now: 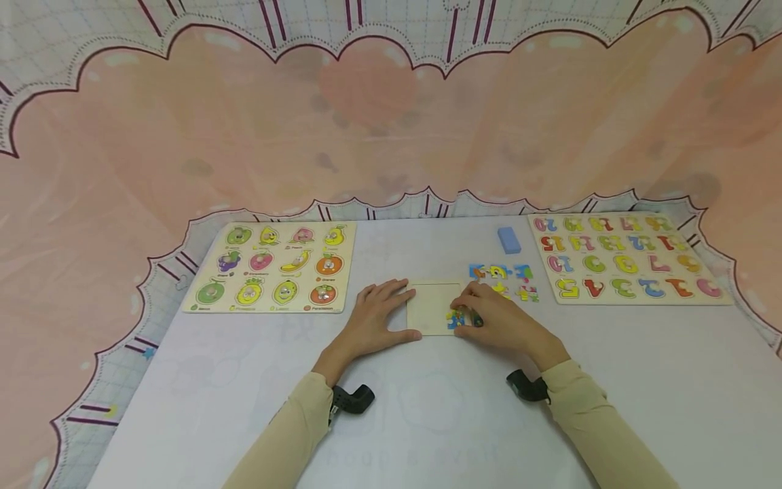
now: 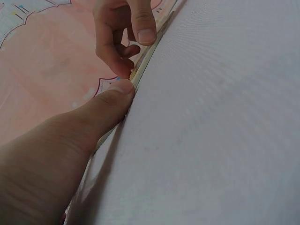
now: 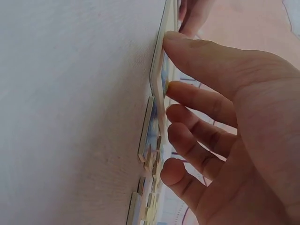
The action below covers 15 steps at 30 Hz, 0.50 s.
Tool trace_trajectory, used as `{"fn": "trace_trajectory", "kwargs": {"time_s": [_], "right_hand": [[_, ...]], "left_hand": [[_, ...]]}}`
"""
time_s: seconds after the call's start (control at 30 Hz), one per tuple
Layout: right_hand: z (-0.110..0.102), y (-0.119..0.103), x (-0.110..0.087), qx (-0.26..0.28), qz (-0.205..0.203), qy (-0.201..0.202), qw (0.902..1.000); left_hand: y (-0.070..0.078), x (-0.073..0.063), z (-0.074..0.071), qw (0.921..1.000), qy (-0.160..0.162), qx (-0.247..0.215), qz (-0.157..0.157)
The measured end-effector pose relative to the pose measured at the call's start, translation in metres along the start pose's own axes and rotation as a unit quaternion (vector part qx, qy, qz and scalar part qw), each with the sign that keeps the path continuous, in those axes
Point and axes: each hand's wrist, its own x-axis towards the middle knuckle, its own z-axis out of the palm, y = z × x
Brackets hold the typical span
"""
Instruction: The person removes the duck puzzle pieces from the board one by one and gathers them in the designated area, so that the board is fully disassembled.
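Note:
A pale puzzle tray [image 1: 430,305] lies flat between both hands. My left hand [image 1: 375,319] rests at its left side with fingers spread, fingertips at the far left corner and thumb [image 2: 112,96] on the near edge. My right hand [image 1: 504,319] bends over the near right corner, where thumb and index finger bracket a blue and yellow jigsaw piece [image 1: 455,319]. In the right wrist view the right thumb [image 3: 201,54] lies at the tray's edge and the index fingertip touches the piece. Another jigsaw piece [image 3: 149,131] leans against the tray beneath that hand.
Loose jigsaw pieces [image 1: 523,272] lie just beyond the right hand, with a blue block [image 1: 508,240] behind them. A fruit puzzle board [image 1: 277,269] stands back left, a number puzzle board [image 1: 623,261] back right, both on the white table [image 1: 427,421].

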Motion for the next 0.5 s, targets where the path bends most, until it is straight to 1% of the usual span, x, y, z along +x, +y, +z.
{"fn": "trace_trajectory", "kwargs": {"time_s": [0.2,0.33,0.5], "right_hand": [[0.0005,0.0005,-0.0005,0.016,0.006,0.001,0.9999],[0.0010,0.0012,-0.0002,0.048,0.010,0.010,0.9988],[0.0019,0.0003,0.0025,0.084,-0.010,0.020,0.9962]], "left_hand": [[-0.0004,0.0001,0.0003,1.0000,0.000,-0.002,0.001],[-0.0002,0.0004,0.0002,1.0000,0.003,-0.004,0.007],[-0.0003,0.0006,-0.0006,0.9998,0.012,-0.002,0.014]]}}
